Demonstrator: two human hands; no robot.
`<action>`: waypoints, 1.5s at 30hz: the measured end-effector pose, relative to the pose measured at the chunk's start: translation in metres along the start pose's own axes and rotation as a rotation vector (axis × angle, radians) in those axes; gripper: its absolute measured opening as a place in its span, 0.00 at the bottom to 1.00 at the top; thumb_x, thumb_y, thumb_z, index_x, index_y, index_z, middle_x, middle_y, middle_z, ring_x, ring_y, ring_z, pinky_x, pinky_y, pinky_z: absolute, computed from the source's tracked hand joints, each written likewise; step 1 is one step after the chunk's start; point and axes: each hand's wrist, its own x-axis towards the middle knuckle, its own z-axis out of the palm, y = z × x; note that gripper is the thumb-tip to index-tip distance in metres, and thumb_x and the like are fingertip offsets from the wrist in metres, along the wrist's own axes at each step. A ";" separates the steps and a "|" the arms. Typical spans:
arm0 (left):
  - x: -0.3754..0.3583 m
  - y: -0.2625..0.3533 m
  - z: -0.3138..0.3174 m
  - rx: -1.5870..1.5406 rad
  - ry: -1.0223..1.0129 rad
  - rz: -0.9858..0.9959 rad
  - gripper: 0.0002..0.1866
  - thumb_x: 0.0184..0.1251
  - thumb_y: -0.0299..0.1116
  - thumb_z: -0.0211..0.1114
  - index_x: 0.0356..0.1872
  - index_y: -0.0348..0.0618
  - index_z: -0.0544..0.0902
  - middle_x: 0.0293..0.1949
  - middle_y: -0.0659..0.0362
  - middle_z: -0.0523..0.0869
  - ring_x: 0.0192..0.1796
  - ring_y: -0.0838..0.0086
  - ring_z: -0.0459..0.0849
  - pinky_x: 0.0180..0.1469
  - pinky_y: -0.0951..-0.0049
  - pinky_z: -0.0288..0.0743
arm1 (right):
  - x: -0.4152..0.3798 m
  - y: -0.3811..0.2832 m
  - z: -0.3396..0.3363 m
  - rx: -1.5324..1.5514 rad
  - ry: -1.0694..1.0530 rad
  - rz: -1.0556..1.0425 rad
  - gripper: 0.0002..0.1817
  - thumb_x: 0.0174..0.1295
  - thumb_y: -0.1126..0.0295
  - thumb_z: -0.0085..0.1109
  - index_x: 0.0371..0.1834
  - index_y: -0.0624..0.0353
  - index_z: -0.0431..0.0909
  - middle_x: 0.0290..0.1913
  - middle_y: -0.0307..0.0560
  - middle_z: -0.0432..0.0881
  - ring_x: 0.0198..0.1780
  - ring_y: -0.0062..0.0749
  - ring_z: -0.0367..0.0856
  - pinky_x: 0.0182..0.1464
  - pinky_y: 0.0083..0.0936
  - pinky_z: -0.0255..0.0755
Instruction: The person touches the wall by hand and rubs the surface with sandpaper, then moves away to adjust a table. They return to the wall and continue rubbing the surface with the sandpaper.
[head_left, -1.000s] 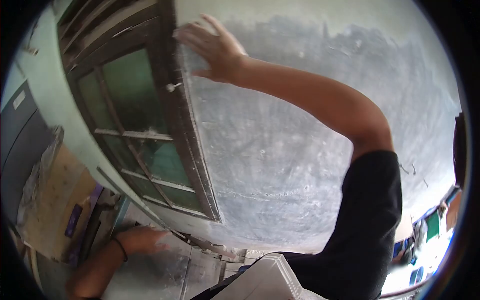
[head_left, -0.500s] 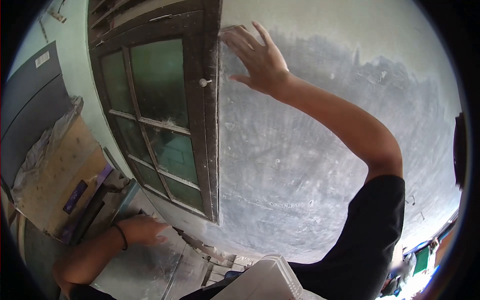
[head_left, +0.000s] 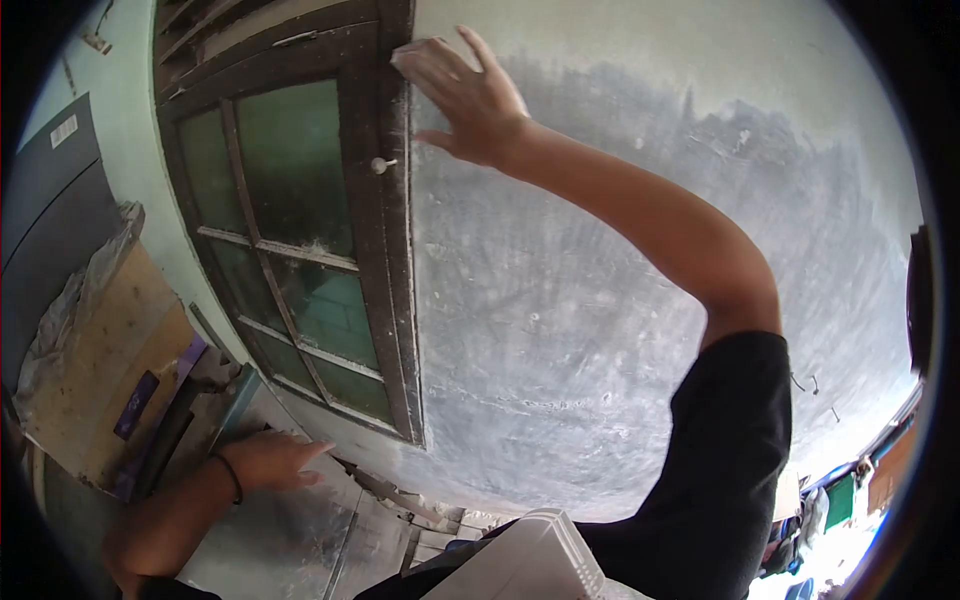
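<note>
My right hand [head_left: 470, 105] is raised against the grey, patchy wall [head_left: 560, 330]. Its fingers stretch out toward the dark window frame [head_left: 385, 230], with the little finger and thumb spread apart. Whether anything thin lies under that palm is hidden. Low on the left, my left hand [head_left: 282, 462] hovers over a dusty grey surface [head_left: 270, 540], fingers loosely extended and holding nothing visible. A dark band circles the left wrist.
Glass panes fill the window, which has a round knob [head_left: 380, 165]. A worn wooden board [head_left: 110, 350] with plastic wrap leans at left beside a dark panel [head_left: 55, 190]. A white plastic object [head_left: 530, 560] sits near my body. Hooks [head_left: 808, 385] stick out at right.
The view has shifted, so the window and wall sit further left. My right hand has moved slightly up and left, its fingertips now overlapping the window frame's edge. The left hand remains low.
</note>
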 end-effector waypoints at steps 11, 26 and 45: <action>-0.001 0.005 0.000 0.080 0.045 -0.017 0.36 0.75 0.55 0.58 0.77 0.47 0.65 0.64 0.42 0.81 0.65 0.46 0.80 0.70 0.50 0.69 | -0.009 0.001 0.000 0.100 -0.018 -0.029 0.48 0.71 0.27 0.38 0.86 0.43 0.47 0.85 0.28 0.52 0.85 0.28 0.47 0.86 0.49 0.30; -0.010 0.011 0.010 0.198 0.244 -0.013 0.31 0.72 0.51 0.61 0.72 0.49 0.73 0.56 0.48 0.86 0.62 0.55 0.82 0.66 0.51 0.69 | -0.016 0.002 0.003 0.154 0.011 -0.019 0.49 0.69 0.26 0.37 0.85 0.45 0.50 0.84 0.30 0.54 0.85 0.30 0.45 0.86 0.47 0.31; -0.003 0.014 0.025 0.273 0.314 0.056 0.25 0.71 0.50 0.63 0.64 0.50 0.80 0.48 0.52 0.88 0.56 0.56 0.86 0.59 0.52 0.74 | 0.005 -0.011 0.013 0.199 0.075 -0.027 0.50 0.69 0.25 0.38 0.85 0.46 0.50 0.84 0.34 0.54 0.85 0.32 0.48 0.85 0.50 0.36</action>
